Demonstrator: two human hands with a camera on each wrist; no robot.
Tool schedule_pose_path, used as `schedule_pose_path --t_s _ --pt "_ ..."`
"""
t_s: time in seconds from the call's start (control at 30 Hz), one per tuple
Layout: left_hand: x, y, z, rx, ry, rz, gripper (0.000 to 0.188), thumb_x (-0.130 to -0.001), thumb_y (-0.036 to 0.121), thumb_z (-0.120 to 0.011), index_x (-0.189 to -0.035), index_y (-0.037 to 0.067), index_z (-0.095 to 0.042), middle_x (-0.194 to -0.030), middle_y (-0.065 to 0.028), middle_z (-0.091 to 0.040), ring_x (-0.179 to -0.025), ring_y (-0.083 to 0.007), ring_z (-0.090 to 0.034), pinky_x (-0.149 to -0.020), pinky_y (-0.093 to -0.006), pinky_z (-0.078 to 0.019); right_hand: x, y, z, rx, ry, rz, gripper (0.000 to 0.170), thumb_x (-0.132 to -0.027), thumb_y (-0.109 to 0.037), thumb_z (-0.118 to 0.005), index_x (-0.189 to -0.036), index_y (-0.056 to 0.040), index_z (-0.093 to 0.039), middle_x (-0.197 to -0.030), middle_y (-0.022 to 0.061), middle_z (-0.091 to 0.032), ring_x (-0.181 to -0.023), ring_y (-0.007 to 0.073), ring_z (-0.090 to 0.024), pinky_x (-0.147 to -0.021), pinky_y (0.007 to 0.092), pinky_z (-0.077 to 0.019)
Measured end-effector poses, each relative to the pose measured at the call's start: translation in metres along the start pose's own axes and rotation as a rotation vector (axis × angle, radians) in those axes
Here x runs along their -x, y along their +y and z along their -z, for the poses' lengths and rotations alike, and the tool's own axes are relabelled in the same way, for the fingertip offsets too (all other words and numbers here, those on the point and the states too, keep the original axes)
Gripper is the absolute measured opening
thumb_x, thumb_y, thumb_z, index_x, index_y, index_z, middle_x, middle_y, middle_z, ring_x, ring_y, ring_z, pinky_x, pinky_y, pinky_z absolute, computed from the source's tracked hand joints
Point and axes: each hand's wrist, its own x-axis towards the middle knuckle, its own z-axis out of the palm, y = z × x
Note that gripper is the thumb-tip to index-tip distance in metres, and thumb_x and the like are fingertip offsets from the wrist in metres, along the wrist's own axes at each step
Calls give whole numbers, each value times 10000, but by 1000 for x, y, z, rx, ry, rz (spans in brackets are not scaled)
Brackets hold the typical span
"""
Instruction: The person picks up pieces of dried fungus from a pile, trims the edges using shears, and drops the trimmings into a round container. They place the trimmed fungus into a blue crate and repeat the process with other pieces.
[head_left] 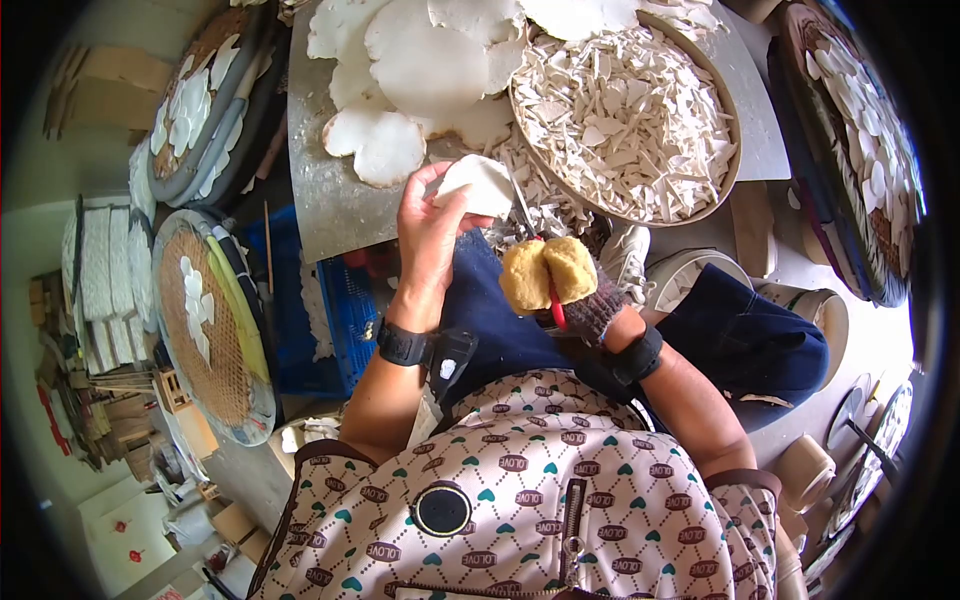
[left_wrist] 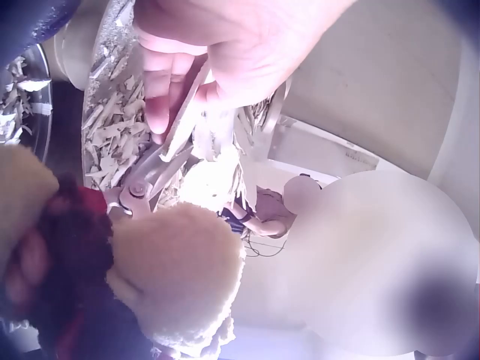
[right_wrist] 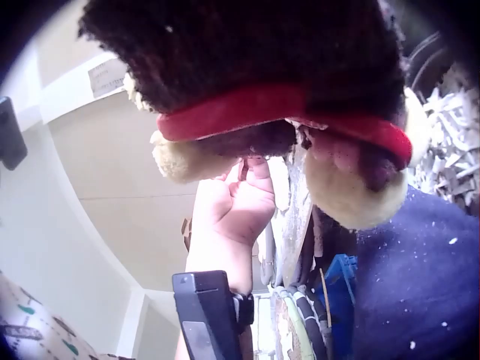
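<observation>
My bare left hand point(head_left: 425, 240) pinches a thin, white, rounded sheet point(head_left: 480, 188) between thumb and fingers, above the near edge of the table. In a dark knitted glove, my right hand point(head_left: 598, 300) grips a pair of scissors point(head_left: 522, 208) with red handles point(right_wrist: 240, 109). Yellow sponge padding point(head_left: 572, 268) is fixed around those handles and hides most of the right fingers in the head view. The scissor blades stand right at the sheet's right edge. In the left wrist view the scissors' pivot point(left_wrist: 137, 187) shows just below the sheet.
Large white sheets point(head_left: 420, 60) lie on the metal table point(head_left: 310, 190). A round tray point(head_left: 735, 150) heaped with white scraps stands at its right. Round racks point(head_left: 215, 340) with white pieces flank both sides. A blue crate point(head_left: 350, 310) sits by the left knee, a white bucket point(head_left: 690, 270) by the right.
</observation>
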Motion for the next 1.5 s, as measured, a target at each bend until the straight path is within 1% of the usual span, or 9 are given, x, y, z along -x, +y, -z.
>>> schedule_pose_path --t_s 0.2,0.43,0.53,0.63,0.83,1.17,1.23,1.37,1.5 --pt "-3 -6 6 -11 20 42 392 -825 50 -566 -1190 -16 -441 -1025 -133 -589 -811 -187 -628 -642 -274 -552 10 9 13 437 45 -54 286 -836 -296 -590 -968 -42 -588 -886 50 -633 -808 138 -598 -713 278 -481" --pt "-9 -1 10 -93 -22 50 379 -832 39 -546 -1194 -30 -456 -1042 -128 -590 -842 -184 -622 -646 -271 -548 10 7 13 523 95 -67 269 -821 -281 -606 -946 -43 -590 -872 65 -635 -791 144 -597 -703 275 -477" --pt "-8 0 9 -117 -85 52 370 -834 45 -546 -1188 -25 -467 -1023 -116 -598 -834 -170 -622 -639 -263 -543 9 6 1 556 109 161 270 -813 -268 -615 -952 -38 -588 -879 74 -636 -803 151 -602 -708 281 -479" --pt "-7 5 5 -186 -150 93 370 -833 55 -550 -1188 -16 -473 -1005 -102 -606 -821 -155 -622 -632 -254 -537 8 13 9 113 146 -70 267 -816 -261 -608 -965 -40 -584 -878 73 -634 -803 151 -604 -711 287 -481" --pt "-18 5 17 -135 -235 189 354 -808 9 -556 -1153 -43 -494 -984 -114 -611 -810 -148 -620 -637 -260 -550 16 15 15 565 146 -43 245 -800 -268 -625 -928 -60 -603 -855 64 -634 -781 127 -595 -690 276 -480" --pt "-17 8 20 -208 -327 195 373 -815 9 -550 -1168 -2 -433 -951 -109 -608 -802 -132 -605 -680 -258 -526 9 13 8 139 161 -38 220 -873 -214 -520 -934 -14 -587 -896 80 -633 -835 139 -594 -725 274 -474" --pt "-15 7 17 -225 -334 203 389 -820 23 -548 -1185 12 -415 -974 -108 -607 -832 -128 -603 -683 -244 -518 7 17 16 439 71 39 202 -877 -186 -512 -966 -16 -572 -934 74 -626 -858 152 -593 -755 276 -475" --pt "-5 -19 4 -56 41 -26 431 -793 -10 -580 -1189 -4 -411 -950 -116 -617 -824 -136 -599 -718 -244 -503 6 9 13 705 -5 168 203 -862 -188 -533 -1001 -44 -564 -944 75 -619 -857 164 -595 -776 278 -472" --pt "1 -26 -5 21 83 -78 384 -828 26 -534 -1202 4 -444 -1003 -122 -601 -838 -160 -607 -657 -281 -543 9 15 10 565 115 12 240 -857 -208 -554 -968 2 -588 -915 87 -633 -843 132 -595 -734 274 -480"
